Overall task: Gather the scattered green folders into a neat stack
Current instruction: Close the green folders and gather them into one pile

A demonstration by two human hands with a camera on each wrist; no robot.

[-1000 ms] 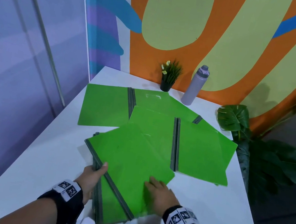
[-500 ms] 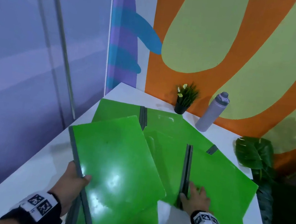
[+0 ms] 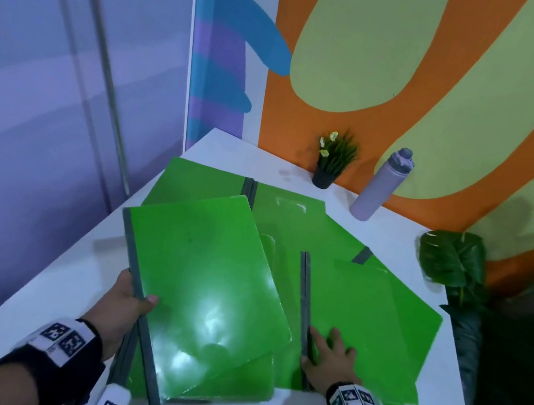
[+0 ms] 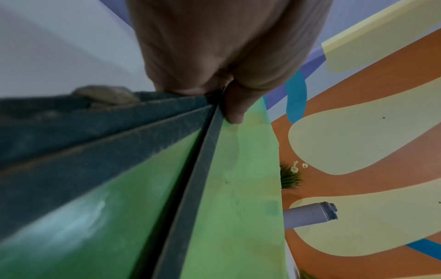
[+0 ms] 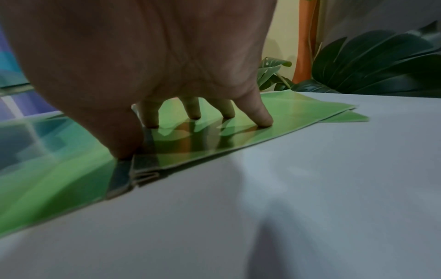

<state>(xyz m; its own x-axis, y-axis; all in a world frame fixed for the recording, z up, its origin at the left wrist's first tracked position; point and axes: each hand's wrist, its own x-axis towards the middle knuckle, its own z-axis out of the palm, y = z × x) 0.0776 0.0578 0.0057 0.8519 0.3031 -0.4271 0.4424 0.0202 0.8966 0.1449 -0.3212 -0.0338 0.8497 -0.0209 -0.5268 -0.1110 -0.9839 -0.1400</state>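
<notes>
Several green folders with grey spines lie overlapping on a white table (image 3: 48,287). My left hand (image 3: 126,302) grips the grey spine of a lifted, tilted folder pile (image 3: 207,294), thumb on top (image 4: 232,105) and fingers underneath. My right hand (image 3: 328,353) rests with spread fingertips (image 5: 262,120) on a flat folder (image 3: 361,324) at the right, thumb against its grey spine (image 5: 124,151). Another open folder (image 3: 206,179) lies behind, partly covered.
A small potted plant (image 3: 332,163) and a lilac bottle (image 3: 381,184) stand at the table's back edge by the painted wall. Large leafy plants (image 3: 454,261) sit off the right edge. A glass partition runs along the left.
My left hand has raised the folder pile and swung it up and left. My right hand left that pile and moved right onto the flat folder's spine.
</notes>
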